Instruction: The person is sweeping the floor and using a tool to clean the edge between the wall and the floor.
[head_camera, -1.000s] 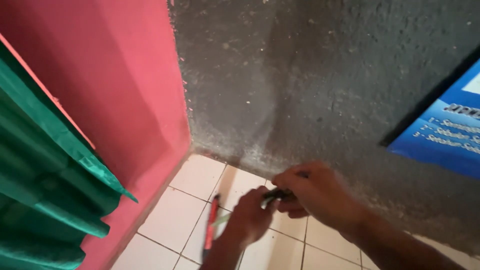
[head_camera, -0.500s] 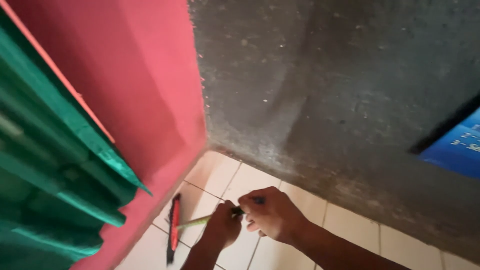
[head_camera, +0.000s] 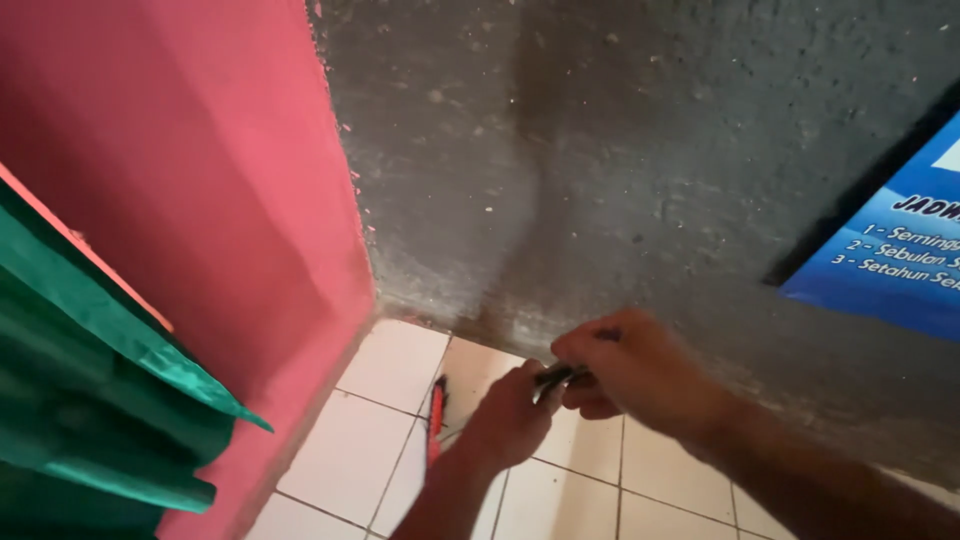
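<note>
Both hands meet low in the view, over the tiled floor (head_camera: 350, 440) at the foot of two walls. The left hand (head_camera: 510, 415) is closed in a fist around the thin handle (head_camera: 553, 376) of a small broom, its fingers wrapped tight and the knuckles turned up toward the camera. The right hand (head_camera: 630, 370) sits just beside it and a little higher, its grip pressed together on the dark upper end of the same handle, thumb and curled fingers pinching it where it comes out of the left fist; the two hands all but touch. Below the left hand the red broom head (head_camera: 436, 420) stands on edge on the pale square tiles, with what looks like a dark fringe of bristles along it, though it is small and partly hidden by the left wrist. It lies close to the corner where a pink painted wall (head_camera: 200, 180) meets a rough, dark grey plaster wall (head_camera: 600, 150), with a paler, dusty band along the foot of the grey wall. At the left edge hangs a green pleated curtain (head_camera: 90, 370), its folds standing out from the pink wall. At the right edge a blue printed poster (head_camera: 900, 260) is fixed to the grey wall, cut off by the frame.
</note>
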